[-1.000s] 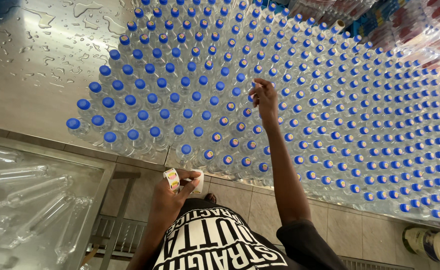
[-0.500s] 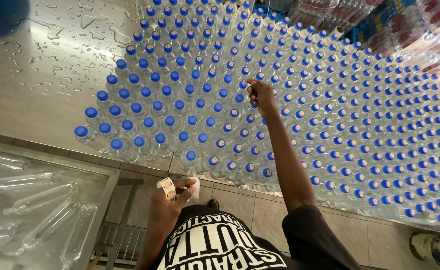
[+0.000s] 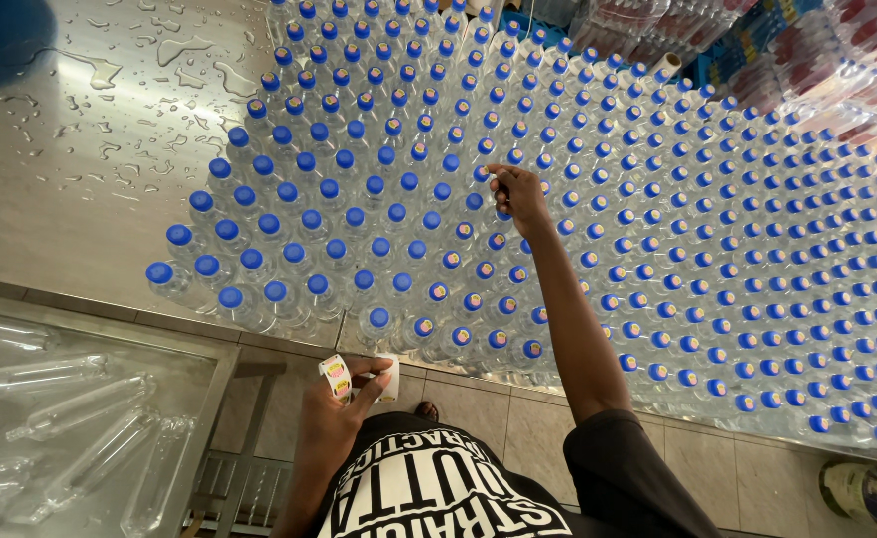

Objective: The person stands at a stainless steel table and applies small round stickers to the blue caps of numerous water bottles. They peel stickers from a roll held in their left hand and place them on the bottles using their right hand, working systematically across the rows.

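A wet steel table [image 3: 80, 189] carries several rows of clear water bottles [image 3: 359, 199] with blue caps. Some caps in the near middle bear small round stickers. My right hand [image 3: 518, 194] reaches out over the bottles, fingertips pinched on a bottle cap [image 3: 480, 174]. My left hand [image 3: 344, 399] stays low near my chest, below the table's front edge, and grips a small roll of round stickers [image 3: 337, 376] with a white strip beside it.
A glass-covered bin [image 3: 70, 428] at the lower left holds empty clear bottles lying flat. Shrink-wrapped bottle packs [image 3: 837, 60] are stacked at the far right. The floor is tiled [image 3: 518, 438]. A pale container [image 3: 872, 493] stands at the lower right.
My right hand has shifted slightly up and left across the caps. The left hand keeps hold of the sticker roll and has barely moved.
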